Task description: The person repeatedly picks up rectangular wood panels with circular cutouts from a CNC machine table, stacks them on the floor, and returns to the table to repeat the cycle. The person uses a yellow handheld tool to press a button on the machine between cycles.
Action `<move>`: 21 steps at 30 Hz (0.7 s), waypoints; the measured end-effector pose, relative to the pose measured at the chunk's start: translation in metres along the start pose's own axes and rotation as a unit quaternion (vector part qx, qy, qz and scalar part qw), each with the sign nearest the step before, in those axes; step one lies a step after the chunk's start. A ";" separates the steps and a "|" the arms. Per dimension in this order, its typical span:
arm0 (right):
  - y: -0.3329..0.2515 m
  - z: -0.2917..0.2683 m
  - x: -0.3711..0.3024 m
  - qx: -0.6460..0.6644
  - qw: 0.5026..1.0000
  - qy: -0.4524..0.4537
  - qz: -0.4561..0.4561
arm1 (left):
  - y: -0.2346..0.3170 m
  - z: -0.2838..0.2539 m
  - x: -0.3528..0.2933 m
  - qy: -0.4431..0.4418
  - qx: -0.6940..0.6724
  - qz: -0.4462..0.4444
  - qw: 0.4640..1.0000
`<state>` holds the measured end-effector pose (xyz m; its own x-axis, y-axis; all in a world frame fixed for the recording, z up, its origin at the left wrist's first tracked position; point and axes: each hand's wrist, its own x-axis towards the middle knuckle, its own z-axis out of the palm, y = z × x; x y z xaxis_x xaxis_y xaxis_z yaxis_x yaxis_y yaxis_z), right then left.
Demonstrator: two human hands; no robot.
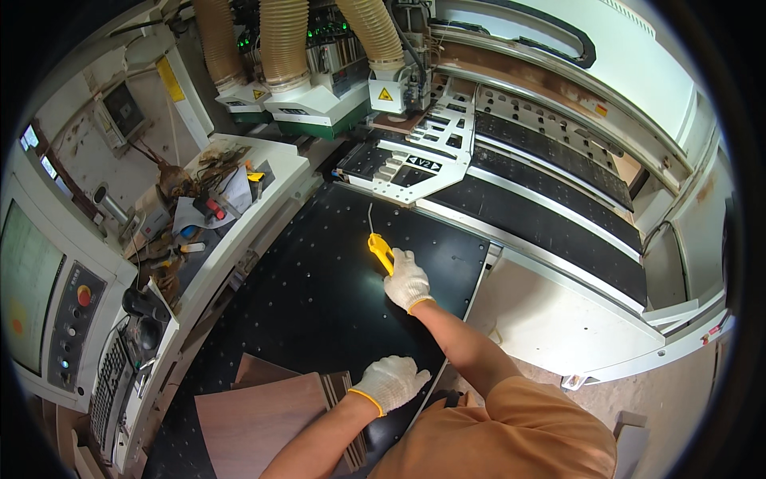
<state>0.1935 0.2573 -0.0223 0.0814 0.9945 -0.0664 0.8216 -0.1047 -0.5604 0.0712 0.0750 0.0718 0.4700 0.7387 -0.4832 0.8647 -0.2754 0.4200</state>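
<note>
My right hand (408, 283), in a white knit glove with a yellow cuff, is wrapped round a yellow air blow gun (381, 251). The gun's thin metal nozzle points away from me over the black perforated table (319, 275). Closer to my body, my left hand (392, 384), gloved the same way, is curled into a loose fist with nothing visible in it. It hovers beside the right edge of a stack of brown wooden boards (263, 415). These boards lie on the near left part of the black table, partly covered by my left forearm.
Beyond the table stands a machine head (307, 108) with thick ribbed hoses (285, 40). A white slotted plate (431, 172) and dark machine beds (550, 231) lie to the right. A cluttered side shelf (211, 215), keyboard (112, 391) and control panel (76, 327) line the left.
</note>
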 end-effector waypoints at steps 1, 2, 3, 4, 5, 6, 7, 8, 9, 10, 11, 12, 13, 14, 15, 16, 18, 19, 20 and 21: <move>0.000 0.000 0.000 0.002 1.000 0.003 -0.005 | 0.000 0.000 0.000 -0.001 0.001 0.001 1.000; 0.000 0.000 0.000 0.001 1.000 0.001 -0.004 | 0.000 0.000 0.001 -0.004 0.003 0.000 1.000; 0.000 0.000 0.000 -0.001 1.000 -0.002 0.000 | 0.001 0.000 0.001 -0.007 0.006 -0.001 1.000; 0.000 0.000 0.000 0.002 1.000 0.002 -0.005 | 0.001 -0.001 0.001 -0.010 0.008 -0.002 1.000; 0.000 0.000 0.000 0.003 1.000 0.005 -0.006 | 0.001 -0.001 0.001 -0.009 0.008 -0.002 1.000; 0.000 0.000 0.000 0.002 1.000 0.005 -0.001 | 0.001 -0.001 0.001 -0.009 0.008 -0.002 1.000; 0.000 0.000 0.000 0.005 1.000 0.008 -0.006 | 0.001 -0.001 0.001 -0.014 0.009 -0.008 1.000; 0.000 0.000 0.000 0.007 1.000 0.009 -0.006 | 0.001 -0.001 0.001 -0.012 0.007 -0.003 1.000; 0.000 0.001 0.000 0.007 1.000 0.007 -0.002 | 0.001 -0.001 0.000 -0.014 0.005 -0.004 1.000; 0.001 0.001 0.000 0.008 1.000 0.007 -0.005 | 0.001 -0.002 0.000 -0.017 0.003 -0.005 1.000; 0.001 0.001 0.000 0.009 1.000 0.006 -0.005 | 0.001 -0.002 0.000 -0.015 0.003 -0.003 1.000; 0.001 0.001 0.000 0.008 1.000 0.006 0.000 | 0.000 -0.001 0.000 -0.012 0.003 -0.001 1.000; 0.000 0.001 0.000 0.006 1.000 0.010 -0.007 | 0.000 -0.001 0.000 -0.014 0.005 -0.005 1.000; 0.000 0.001 0.000 0.002 1.000 0.014 -0.010 | 0.000 -0.001 0.001 -0.011 0.004 -0.002 1.000; 0.000 0.002 0.000 -0.004 1.000 0.014 -0.006 | -0.001 0.000 0.001 -0.014 0.004 -0.003 1.000; 0.001 0.002 0.000 -0.004 1.000 0.018 -0.012 | -0.001 0.000 0.001 -0.015 0.002 -0.005 1.000; 0.001 0.003 0.000 -0.008 1.000 0.015 -0.008 | -0.002 0.001 0.002 -0.012 0.005 0.000 1.000; 0.002 0.004 0.000 -0.005 1.000 0.024 -0.017 | -0.003 0.002 0.003 -0.010 0.005 0.002 1.000; 0.002 0.004 0.000 -0.004 0.999 0.031 -0.022 | -0.003 0.002 0.003 -0.010 0.006 0.002 1.000; 0.002 0.005 0.000 -0.006 0.999 0.034 -0.019 | -0.003 0.003 0.003 -0.009 0.007 0.001 1.000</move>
<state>0.1926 0.2570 -0.0276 0.0883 0.9960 0.0107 0.8319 -0.0678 -0.5508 0.0706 0.0765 0.0666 0.4756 0.7262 -0.4964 0.8656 -0.2857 0.4113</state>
